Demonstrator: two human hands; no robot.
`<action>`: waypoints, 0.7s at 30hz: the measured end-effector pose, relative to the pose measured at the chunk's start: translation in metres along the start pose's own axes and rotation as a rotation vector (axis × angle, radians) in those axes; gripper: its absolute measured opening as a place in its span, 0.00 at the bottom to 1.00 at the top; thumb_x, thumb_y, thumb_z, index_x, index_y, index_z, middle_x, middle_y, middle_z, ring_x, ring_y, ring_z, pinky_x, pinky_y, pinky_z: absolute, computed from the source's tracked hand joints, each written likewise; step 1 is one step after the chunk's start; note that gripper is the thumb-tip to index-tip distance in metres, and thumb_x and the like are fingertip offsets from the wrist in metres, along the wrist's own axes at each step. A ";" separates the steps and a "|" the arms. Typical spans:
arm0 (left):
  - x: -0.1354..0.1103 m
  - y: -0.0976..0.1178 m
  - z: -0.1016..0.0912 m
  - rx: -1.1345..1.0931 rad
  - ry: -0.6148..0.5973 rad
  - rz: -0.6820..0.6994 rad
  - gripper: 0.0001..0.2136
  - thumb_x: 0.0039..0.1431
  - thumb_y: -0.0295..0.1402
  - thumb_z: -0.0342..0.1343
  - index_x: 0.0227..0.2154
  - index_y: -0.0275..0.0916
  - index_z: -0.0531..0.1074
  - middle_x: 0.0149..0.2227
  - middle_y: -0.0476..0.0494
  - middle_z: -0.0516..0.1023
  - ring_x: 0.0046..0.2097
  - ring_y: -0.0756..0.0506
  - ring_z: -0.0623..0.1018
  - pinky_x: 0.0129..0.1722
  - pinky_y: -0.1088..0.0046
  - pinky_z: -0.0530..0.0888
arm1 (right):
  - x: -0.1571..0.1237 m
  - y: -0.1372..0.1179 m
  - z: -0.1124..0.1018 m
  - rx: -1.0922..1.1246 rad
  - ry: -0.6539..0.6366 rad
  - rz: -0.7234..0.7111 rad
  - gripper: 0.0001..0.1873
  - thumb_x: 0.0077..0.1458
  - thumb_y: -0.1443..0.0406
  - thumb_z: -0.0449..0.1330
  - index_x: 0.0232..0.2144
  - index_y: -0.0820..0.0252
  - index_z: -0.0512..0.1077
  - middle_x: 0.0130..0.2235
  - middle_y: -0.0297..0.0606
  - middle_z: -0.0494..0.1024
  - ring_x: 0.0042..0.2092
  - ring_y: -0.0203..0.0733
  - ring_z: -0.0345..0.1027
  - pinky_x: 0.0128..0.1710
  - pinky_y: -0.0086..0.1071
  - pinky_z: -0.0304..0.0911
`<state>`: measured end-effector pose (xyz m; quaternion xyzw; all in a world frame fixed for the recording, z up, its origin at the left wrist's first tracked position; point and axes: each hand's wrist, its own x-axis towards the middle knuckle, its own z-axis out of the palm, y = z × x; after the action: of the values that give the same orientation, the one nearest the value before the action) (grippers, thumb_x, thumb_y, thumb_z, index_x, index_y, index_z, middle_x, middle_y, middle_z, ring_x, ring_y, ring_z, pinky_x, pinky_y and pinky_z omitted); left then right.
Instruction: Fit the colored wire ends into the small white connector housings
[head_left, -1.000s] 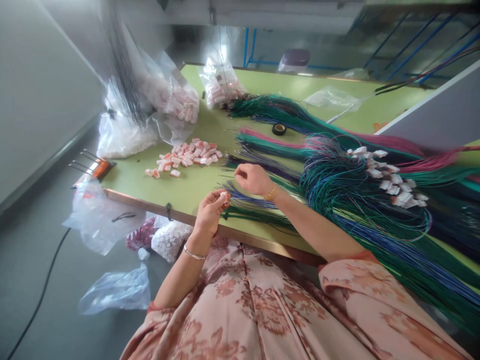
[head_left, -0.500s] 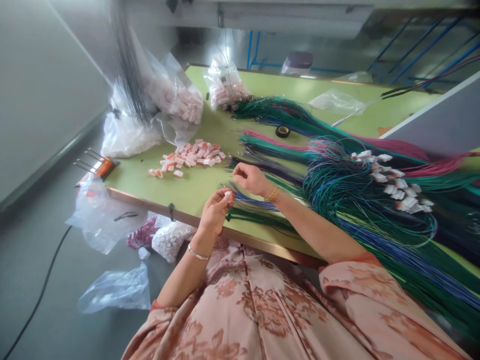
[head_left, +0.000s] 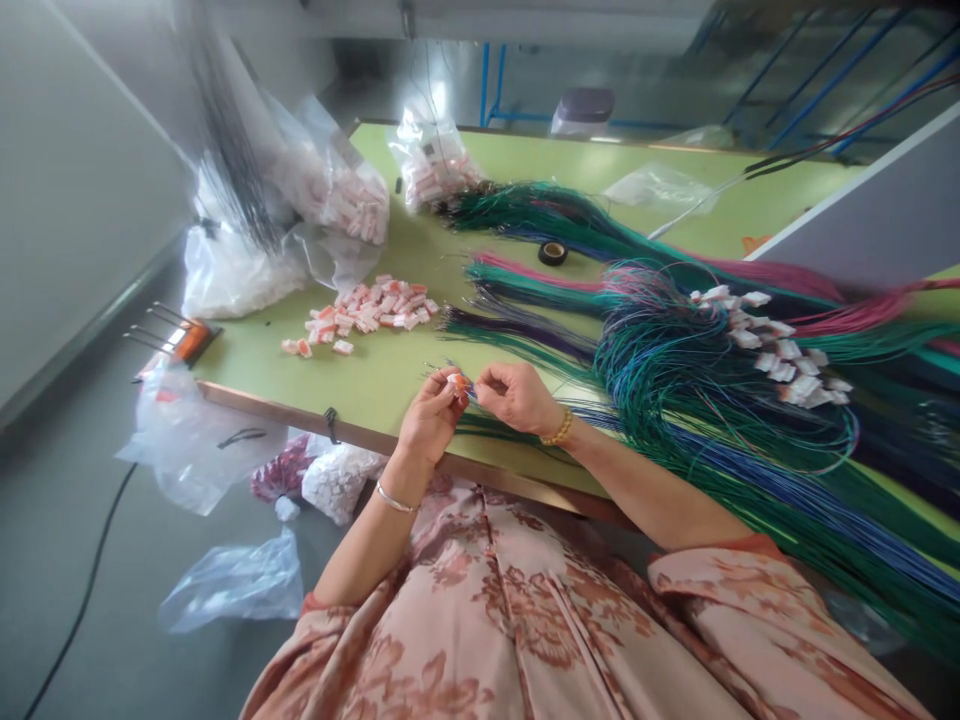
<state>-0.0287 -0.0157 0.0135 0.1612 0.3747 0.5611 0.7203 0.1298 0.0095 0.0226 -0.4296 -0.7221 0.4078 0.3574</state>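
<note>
My left hand point(head_left: 429, 420) pinches a small white and orange connector housing point(head_left: 457, 383) above the table's front edge. Right beside it, my right hand point(head_left: 521, 400) is closed, thumb and fingertips pressed together on a thin blue wire point(head_left: 471, 391) whose tip is at the housing. Whether the wire has entered the housing is too small to tell. Under and behind my right hand lie bundles of green wires point(head_left: 499, 432) and blue wires point(head_left: 600, 415). A pile of loose white and orange housings point(head_left: 375, 305) lies on the table beyond my left hand.
Wired white connectors point(head_left: 787, 355) rest on a large wire bundle point(head_left: 652, 350) at right. A roll of black tape point(head_left: 553, 254) sits among the wires. Clear bags of housings point(head_left: 427, 165) stand at the back left. An orange block with metal pins point(head_left: 187, 340) juts from the left edge.
My right hand has come down and left from above the wires to meet my left hand, now with a blue wire. The left hand still holds the housing. The view has shifted slightly.
</note>
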 end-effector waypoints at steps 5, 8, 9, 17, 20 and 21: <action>0.000 0.000 0.000 0.015 -0.010 0.002 0.11 0.47 0.26 0.65 0.35 0.38 0.74 0.32 0.49 0.74 0.33 0.54 0.73 0.37 0.78 0.70 | -0.003 0.008 0.001 -0.019 0.003 0.007 0.09 0.52 0.62 0.57 0.25 0.62 0.71 0.22 0.30 0.70 0.24 0.30 0.58 0.25 0.24 0.54; 0.000 -0.001 -0.001 0.041 -0.012 0.016 0.11 0.47 0.26 0.65 0.35 0.38 0.74 0.33 0.48 0.74 0.33 0.54 0.73 0.37 0.78 0.70 | -0.003 0.009 0.001 -0.082 0.001 0.010 0.09 0.51 0.63 0.57 0.24 0.62 0.71 0.20 0.30 0.69 0.23 0.30 0.57 0.25 0.24 0.52; 0.000 -0.002 -0.002 0.045 -0.015 0.018 0.11 0.47 0.26 0.66 0.35 0.38 0.74 0.33 0.48 0.74 0.33 0.54 0.73 0.37 0.77 0.70 | -0.003 0.008 0.001 -0.095 0.001 0.009 0.09 0.51 0.63 0.57 0.24 0.62 0.71 0.20 0.30 0.69 0.23 0.30 0.56 0.24 0.24 0.51; -0.001 -0.003 -0.005 0.095 -0.051 0.079 0.12 0.45 0.30 0.68 0.34 0.37 0.75 0.32 0.47 0.76 0.33 0.54 0.73 0.37 0.77 0.70 | -0.004 0.003 0.000 -0.132 -0.017 0.013 0.10 0.51 0.62 0.57 0.23 0.62 0.70 0.19 0.29 0.67 0.22 0.30 0.55 0.24 0.25 0.49; -0.001 -0.004 -0.006 0.143 -0.036 0.103 0.13 0.44 0.32 0.69 0.34 0.36 0.76 0.33 0.46 0.77 0.32 0.53 0.74 0.37 0.76 0.70 | -0.004 0.000 0.000 -0.179 -0.010 -0.018 0.10 0.51 0.62 0.56 0.23 0.61 0.70 0.19 0.29 0.67 0.22 0.30 0.54 0.24 0.25 0.49; -0.001 -0.004 -0.006 0.155 -0.030 0.106 0.13 0.44 0.32 0.70 0.34 0.36 0.76 0.33 0.45 0.77 0.32 0.53 0.74 0.37 0.76 0.70 | -0.004 -0.001 0.000 -0.206 -0.005 -0.032 0.09 0.52 0.63 0.56 0.23 0.61 0.70 0.19 0.30 0.67 0.22 0.30 0.54 0.25 0.26 0.49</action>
<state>-0.0301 -0.0191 0.0072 0.2444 0.3972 0.5652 0.6805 0.1313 0.0053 0.0233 -0.4513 -0.7679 0.3267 0.3162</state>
